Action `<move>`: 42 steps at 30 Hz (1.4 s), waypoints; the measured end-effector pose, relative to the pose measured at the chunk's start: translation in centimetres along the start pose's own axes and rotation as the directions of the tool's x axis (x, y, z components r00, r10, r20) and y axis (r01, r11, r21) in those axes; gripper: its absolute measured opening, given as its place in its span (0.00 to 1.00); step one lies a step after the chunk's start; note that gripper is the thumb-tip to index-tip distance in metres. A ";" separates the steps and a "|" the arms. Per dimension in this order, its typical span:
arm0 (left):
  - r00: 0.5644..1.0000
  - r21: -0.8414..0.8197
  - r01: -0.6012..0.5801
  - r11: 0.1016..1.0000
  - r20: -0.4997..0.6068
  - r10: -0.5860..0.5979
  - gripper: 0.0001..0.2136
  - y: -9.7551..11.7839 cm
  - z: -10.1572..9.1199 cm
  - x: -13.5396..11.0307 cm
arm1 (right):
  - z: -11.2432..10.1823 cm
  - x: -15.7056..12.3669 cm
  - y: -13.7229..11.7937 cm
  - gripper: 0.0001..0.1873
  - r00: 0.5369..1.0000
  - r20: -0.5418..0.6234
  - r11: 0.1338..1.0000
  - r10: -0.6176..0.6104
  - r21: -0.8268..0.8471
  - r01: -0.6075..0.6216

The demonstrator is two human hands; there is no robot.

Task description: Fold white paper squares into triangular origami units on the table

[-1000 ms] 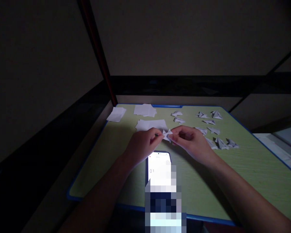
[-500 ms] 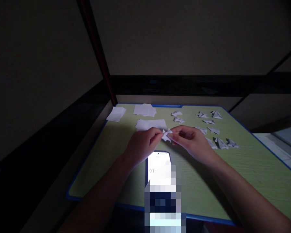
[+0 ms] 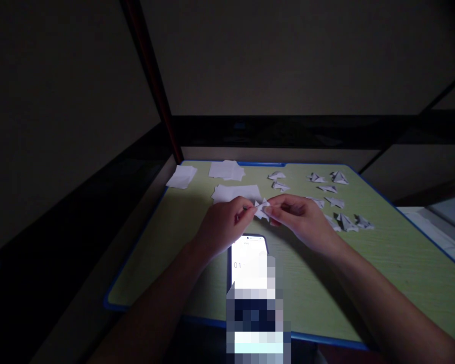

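Observation:
Between my two hands, above the middle of the green table [image 3: 155,253], is a small white folded paper figure [image 3: 262,209] with pointed corners. My left hand [image 3: 225,222] pinches its left end between thumb and forefinger. On the other side, my right hand [image 3: 301,217] grips the right end, thumb in front. Fingertips cover part of the figure. Just behind it lies a stack of white paper [image 3: 237,193]. Below my hands a lit phone [image 3: 249,263] rests on the table, its screen showing digits that start with 01.
Several folded paper figures [image 3: 339,177] lie in loose rows at the right. More paper stacks are at the back [image 3: 225,170] and back left [image 3: 181,177]. Blue edging [image 3: 261,164] rims the table, dark walls stand behind and left, and pale flat items [image 3: 440,227] lie beyond its right edge.
Both hands keep their pinch on the paper figure, nearly still. The whole view has shifted very slightly; nothing was let go or picked up.

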State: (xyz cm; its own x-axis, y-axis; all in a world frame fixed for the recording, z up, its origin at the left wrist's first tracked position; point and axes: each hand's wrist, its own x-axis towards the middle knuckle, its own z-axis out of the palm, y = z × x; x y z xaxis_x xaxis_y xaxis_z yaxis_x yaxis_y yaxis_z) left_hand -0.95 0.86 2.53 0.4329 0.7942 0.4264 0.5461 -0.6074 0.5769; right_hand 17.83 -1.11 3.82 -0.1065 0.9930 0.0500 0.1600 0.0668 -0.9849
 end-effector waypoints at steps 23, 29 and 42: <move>1.000 -0.025 0.007 1.000 0.014 -0.006 0.09 0.0 -0.1 0.0 | -0.1 0.0 -0.1 0.21 0.999 0.027 0.997 0.040 0.066 -0.042; 1.000 -0.048 -0.007 0.999 -0.012 0.007 0.08 -0.1 0.1 -0.1 | -0.5 0.3 1.0 0.16 0.999 0.037 0.987 0.005 0.162 -0.011; 0.999 -0.118 0.033 0.992 -0.029 -0.037 0.07 -0.1 0.4 0.0 | -0.5 0.3 0.7 0.15 0.997 0.061 0.972 0.041 0.229 -0.054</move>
State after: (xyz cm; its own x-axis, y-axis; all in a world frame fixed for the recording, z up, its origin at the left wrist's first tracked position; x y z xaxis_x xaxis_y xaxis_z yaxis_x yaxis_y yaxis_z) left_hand -0.79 0.93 2.19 0.3917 0.8160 0.4250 0.4717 -0.5747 0.6687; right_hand 18.37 -0.71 3.21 -0.1598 0.9871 -0.0008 -0.0630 -0.0110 -0.9980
